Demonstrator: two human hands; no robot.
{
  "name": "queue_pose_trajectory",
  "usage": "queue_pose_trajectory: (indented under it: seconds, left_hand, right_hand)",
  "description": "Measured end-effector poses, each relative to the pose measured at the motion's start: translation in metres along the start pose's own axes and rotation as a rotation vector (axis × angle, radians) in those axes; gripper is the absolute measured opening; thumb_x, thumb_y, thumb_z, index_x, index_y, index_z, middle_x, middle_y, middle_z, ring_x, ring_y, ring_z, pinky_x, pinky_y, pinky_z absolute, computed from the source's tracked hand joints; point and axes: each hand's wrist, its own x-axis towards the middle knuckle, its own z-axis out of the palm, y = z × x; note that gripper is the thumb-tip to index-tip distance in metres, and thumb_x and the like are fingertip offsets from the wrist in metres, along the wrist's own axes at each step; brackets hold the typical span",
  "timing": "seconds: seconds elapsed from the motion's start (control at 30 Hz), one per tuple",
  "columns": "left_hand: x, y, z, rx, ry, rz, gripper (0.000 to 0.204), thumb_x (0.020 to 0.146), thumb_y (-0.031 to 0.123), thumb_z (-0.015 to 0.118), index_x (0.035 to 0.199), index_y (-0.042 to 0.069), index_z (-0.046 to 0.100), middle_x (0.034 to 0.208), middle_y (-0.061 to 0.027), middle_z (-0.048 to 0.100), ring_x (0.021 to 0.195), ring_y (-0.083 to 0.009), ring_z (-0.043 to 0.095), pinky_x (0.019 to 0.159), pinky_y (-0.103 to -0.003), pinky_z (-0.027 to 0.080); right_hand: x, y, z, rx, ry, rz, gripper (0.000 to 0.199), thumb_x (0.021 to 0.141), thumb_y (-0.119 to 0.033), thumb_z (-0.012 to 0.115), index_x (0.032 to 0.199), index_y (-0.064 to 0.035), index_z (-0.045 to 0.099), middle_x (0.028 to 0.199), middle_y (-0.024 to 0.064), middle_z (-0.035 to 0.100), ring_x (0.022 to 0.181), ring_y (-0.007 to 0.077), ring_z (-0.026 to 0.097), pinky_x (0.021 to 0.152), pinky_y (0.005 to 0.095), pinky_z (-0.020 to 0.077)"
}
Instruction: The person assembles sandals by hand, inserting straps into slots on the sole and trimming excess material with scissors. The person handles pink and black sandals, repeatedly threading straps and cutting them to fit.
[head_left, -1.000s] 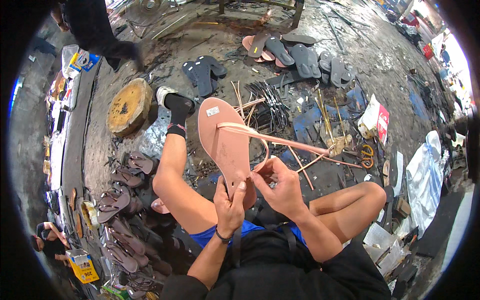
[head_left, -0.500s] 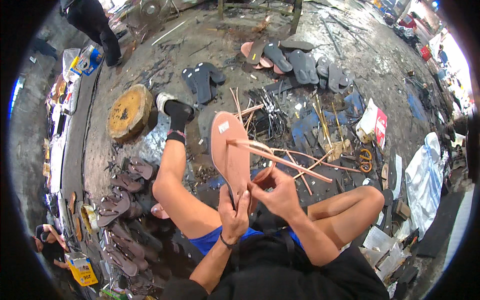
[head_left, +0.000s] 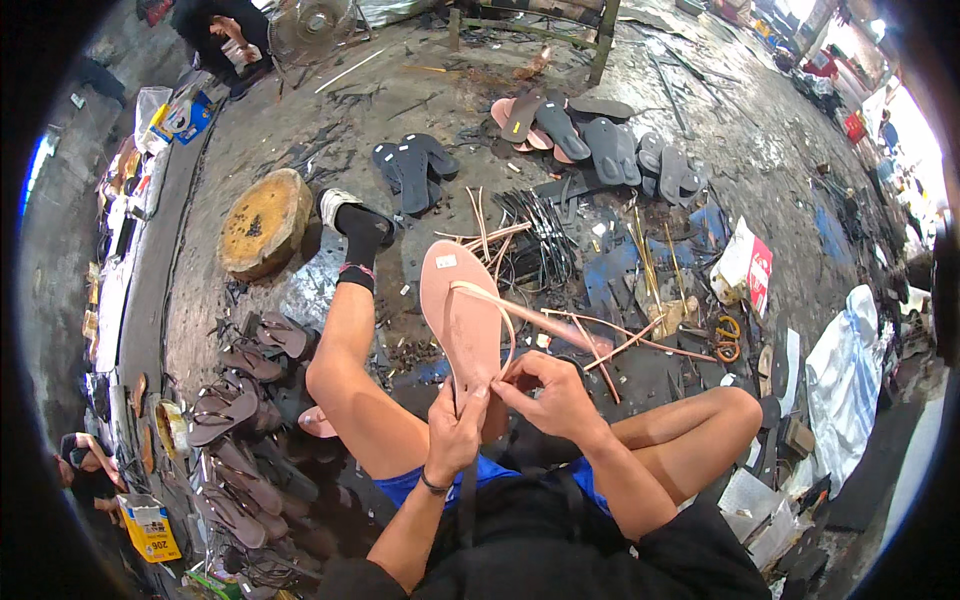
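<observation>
A pink flip-flop sole (head_left: 460, 325) with a small white sticker hangs before me, toe end up. My left hand (head_left: 456, 432) is closed around its heel end, thumb on the top face. From the toe hole runs a thin pink strap (head_left: 505, 303); one branch curves down along the sole's right edge, the other sticks out to the right, blurred. With fingers pinched at that edge, my right hand (head_left: 552, 402) grips the lower end of the strap. The strap's tip is hidden by the fingers.
Loose pink straps (head_left: 640, 335) and orange-handled scissors (head_left: 727, 338) lie beyond my right hand. A bundle of black straps (head_left: 538, 235), grey soles (head_left: 610, 150) and a round wooden block (head_left: 262, 225) are farther off. Brown sandals (head_left: 225, 410) line the left; a white sack (head_left: 845, 385) sits right.
The strap's curved branch has been drawn closer to the sole's right edge. My right hand has shifted slightly down and left. The person at the far left has bent down.
</observation>
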Motion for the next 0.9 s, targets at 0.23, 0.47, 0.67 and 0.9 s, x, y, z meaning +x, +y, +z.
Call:
queue_pose_trajectory:
  seconds: [0.23, 0.47, 0.67, 0.9]
  left_hand:
    - [0.007, 0.017, -0.028, 0.418, -0.174, 0.012, 0.032, 0.093, 0.018, 0.069, 0.118, -0.001, 0.063, 0.104, -0.0115, 0.069, 0.094, -0.019, 0.065, 0.083, -0.032, 0.052]
    - [-0.006, 0.037, -0.093, 0.606, -0.358, 0.043, 0.041, 0.088, 0.019, 0.077, 0.121, -0.002, 0.066, 0.099, -0.0117, 0.071, 0.088, -0.0256, 0.07, 0.085, -0.035, 0.056]
    - [-0.031, 0.003, -0.088, -0.032, 0.227, -0.136, 0.032, 0.086, 0.009, 0.077, 0.113, -0.006, 0.067, 0.093, -0.0051, 0.072, 0.084, -0.013, 0.068, 0.077, -0.029, 0.055]
    - [-0.044, 0.015, -0.06, 0.4, -0.216, -0.119, 0.034, 0.088, 0.013, 0.075, 0.114, -0.006, 0.064, 0.103, -0.0102, 0.072, 0.094, -0.0153, 0.069, 0.083, -0.031, 0.056]
  right_hand:
    - [-0.008, -0.004, -0.011, 0.111, 0.008, 0.156, 0.039, 0.086, -0.016, 0.08, 0.115, 0.0005, 0.061, 0.1, 0.012, 0.066, 0.078, 0.0182, 0.067, 0.069, 0.0314, 0.0546]
    - [-0.003, 0.037, -0.047, 0.827, 0.445, 0.276, 0.026, 0.104, -0.02, 0.057, 0.12, 0.0005, 0.059, 0.092, 0.0064, 0.065, 0.075, 0.0189, 0.067, 0.073, 0.0342, 0.0586]
    - [-0.039, 0.022, 0.003, 0.233, 0.124, 0.281, 0.026, 0.094, -0.016, 0.07, 0.118, -0.0054, 0.066, 0.088, 0.0068, 0.061, 0.068, 0.0188, 0.065, 0.061, 0.0339, 0.0547]
    - [-0.072, -0.01, 0.028, -0.189, 0.027, 0.144, 0.016, 0.082, -0.016, 0.074, 0.099, -0.0143, 0.076, 0.088, 0.0056, 0.064, 0.076, 0.0292, 0.068, 0.067, 0.0388, 0.0553]
